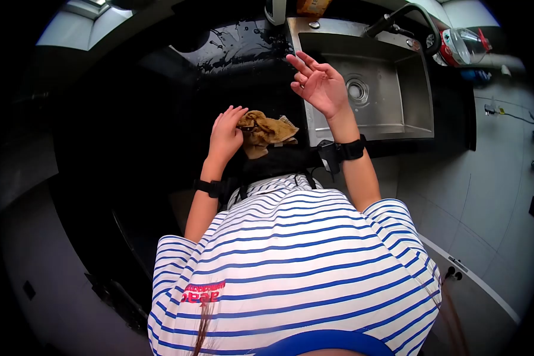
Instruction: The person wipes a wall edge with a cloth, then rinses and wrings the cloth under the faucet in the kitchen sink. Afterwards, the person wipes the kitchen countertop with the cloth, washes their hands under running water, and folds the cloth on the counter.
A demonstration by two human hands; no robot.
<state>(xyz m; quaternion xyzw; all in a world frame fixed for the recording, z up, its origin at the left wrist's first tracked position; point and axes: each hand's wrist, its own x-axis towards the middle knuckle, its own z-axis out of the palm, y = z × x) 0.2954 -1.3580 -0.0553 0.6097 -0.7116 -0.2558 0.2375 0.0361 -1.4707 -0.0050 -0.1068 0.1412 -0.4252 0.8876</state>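
Note:
On the black counter lies a crumpled brown cloth (266,132), left of the sink. My left hand (226,135) is at the cloth's left edge, fingers extended and back of the hand up; whether it presses on the cloth is hard to tell. Raised over the sink's left rim, my right hand (321,87) has its palm turned up and its fingers spread and slightly curled, with nothing in it. Beneath and beside it is the steel sink (417,98) with a round drain (356,89).
A black faucet (409,12) arches over the sink's back edge. Right of it lies a clear container with a red lid (469,46). Water spots (243,41) mark the back counter. An orange package (312,7) stands behind the sink.

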